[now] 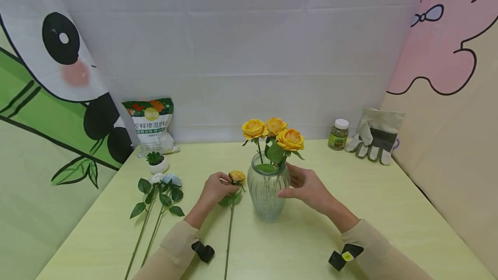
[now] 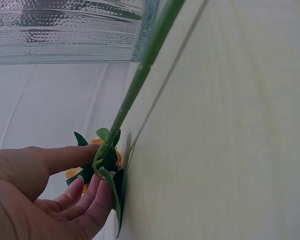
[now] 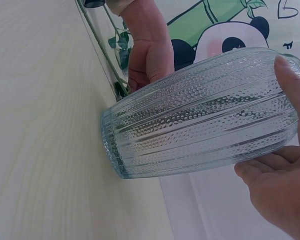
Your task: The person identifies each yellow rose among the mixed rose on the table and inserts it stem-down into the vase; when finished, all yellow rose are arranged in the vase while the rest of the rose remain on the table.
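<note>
My left hand (image 1: 217,190) pinches a yellow rose (image 1: 237,177) just beneath its bloom. The rose's long green stem (image 2: 139,80) runs along the table toward me. My right hand (image 1: 311,190) holds the side of a ribbed, clear glass vase (image 1: 268,200), its thumb and fingers spread around the upper part. The vase stands upright on the table, as the right wrist view also shows the glass vase (image 3: 205,115) with its base down on the surface. Inside it are three yellow roses (image 1: 289,140), their blooms above the rim.
A white rose (image 1: 157,178) and a pale blue rose (image 1: 171,179) lie on the left. Behind them are a small potted succulent (image 1: 157,163) and a printed bag (image 1: 151,128). At the back right stand a lidded jar (image 1: 338,135) and work gloves (image 1: 375,135).
</note>
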The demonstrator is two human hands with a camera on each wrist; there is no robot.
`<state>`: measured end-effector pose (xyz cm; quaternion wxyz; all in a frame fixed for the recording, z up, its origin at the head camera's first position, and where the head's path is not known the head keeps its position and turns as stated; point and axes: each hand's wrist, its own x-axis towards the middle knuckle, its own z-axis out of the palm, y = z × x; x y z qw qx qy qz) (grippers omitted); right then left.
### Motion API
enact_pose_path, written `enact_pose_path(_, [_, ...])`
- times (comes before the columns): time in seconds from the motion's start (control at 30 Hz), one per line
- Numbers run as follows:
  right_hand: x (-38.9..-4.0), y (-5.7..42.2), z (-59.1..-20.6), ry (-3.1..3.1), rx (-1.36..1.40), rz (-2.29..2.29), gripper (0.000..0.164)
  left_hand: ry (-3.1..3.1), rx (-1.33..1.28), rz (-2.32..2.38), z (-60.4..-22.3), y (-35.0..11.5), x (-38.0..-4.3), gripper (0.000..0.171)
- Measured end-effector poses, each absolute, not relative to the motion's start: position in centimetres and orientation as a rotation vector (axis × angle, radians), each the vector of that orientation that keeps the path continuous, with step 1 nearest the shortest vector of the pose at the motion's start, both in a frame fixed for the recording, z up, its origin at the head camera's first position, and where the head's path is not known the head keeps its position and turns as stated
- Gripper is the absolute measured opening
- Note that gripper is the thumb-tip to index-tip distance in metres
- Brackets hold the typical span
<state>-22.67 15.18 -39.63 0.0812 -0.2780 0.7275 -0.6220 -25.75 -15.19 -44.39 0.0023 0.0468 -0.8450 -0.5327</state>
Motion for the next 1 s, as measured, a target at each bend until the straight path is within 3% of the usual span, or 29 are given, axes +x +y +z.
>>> enact_pose_path(0.43, [-22.8,15.2,-39.7,2.164,-0.834,-1.858,0.084,-2.573,0.239,-1.862,-44.9,-15.4,-26.2,0.032])
enact_pose_path(0.73, [-22.7,15.1,-39.7,2.173,-0.819,-1.852,0.085,-2.444,0.304,-2.086,-45.0,-16.2,-26.2,0.023])
enact_pose_path(1.0, [-22.7,15.2,-39.5,2.173,-0.813,-1.849,0.082,-2.248,0.285,-2.253,-44.2,-16.9,-26.2,0.033])
